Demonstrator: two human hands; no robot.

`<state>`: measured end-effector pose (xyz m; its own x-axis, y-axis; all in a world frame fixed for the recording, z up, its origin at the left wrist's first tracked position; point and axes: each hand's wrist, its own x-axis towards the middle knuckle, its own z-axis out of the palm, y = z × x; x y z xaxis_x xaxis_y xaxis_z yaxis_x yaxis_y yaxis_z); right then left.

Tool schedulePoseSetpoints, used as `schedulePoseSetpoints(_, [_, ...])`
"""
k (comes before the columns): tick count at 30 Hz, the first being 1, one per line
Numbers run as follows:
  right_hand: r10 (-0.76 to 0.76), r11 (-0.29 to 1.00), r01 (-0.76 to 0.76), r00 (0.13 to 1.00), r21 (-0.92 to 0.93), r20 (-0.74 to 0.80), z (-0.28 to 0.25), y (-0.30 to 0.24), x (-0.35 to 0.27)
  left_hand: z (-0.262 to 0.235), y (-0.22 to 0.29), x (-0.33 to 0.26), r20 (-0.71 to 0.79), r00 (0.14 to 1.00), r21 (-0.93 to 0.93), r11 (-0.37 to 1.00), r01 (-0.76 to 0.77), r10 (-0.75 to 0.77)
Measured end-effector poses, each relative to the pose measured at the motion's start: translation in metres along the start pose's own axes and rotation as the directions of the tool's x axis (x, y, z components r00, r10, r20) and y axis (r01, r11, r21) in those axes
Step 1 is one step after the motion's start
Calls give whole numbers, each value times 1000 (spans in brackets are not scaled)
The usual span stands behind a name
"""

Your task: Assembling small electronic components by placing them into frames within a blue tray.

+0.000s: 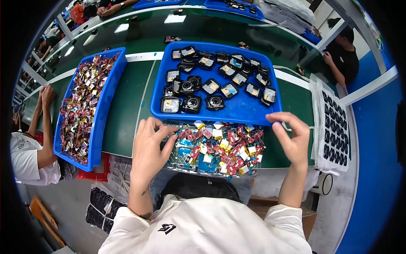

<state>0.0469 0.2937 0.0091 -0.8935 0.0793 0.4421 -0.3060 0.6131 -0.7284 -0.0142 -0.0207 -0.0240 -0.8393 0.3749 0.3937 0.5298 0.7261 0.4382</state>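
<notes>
Modules (pixel 230 161) leave the clear tray (pixel 183 164) room by its left edge, left hand (pixel 149 144) and right hand (pixel 294 139) spread.

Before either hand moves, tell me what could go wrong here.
The clear tray seems to overhang the green table, so a bump might spill its red boards. The watch-like cases lie loose, some overlapping, in the blue tray and could scratch one another. The right hand, close to that tray's corner, might knock it.

clear tray (pixel 182 161) partly hidden by the left hand (pixel 149 146), marks on little red pieces (pixel 232 162) too small to read, far blue tray (pixel 237 12) cut off up top, white shirt (pixel 207 222) cut off below
</notes>
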Motion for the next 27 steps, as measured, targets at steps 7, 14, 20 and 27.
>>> schedulePoseSetpoints(7, [-149, 973, 164, 983, 162, -103, 40, -31, -44, 0, 9, 5, 34, 999, -7, 1000, -23, 23])
schedulePoseSetpoints(14, [-152, 954, 169, 984, 247, -87, 71, -51, -47, 0, 23, 1, -87, 995, -520, 854, -3, -49])
schedulePoseSetpoints(20, [68, 887, -94, 995, 452, 73, 84, -68, -37, 4, 37, -3, 103, 994, -852, 518, 77, 21])
schedulePoseSetpoints(27, [55, 774, -76, 997, 629, 54, 91, -52, -43, 4, 32, -1, 197, 963, -877, 473, 88, 186])
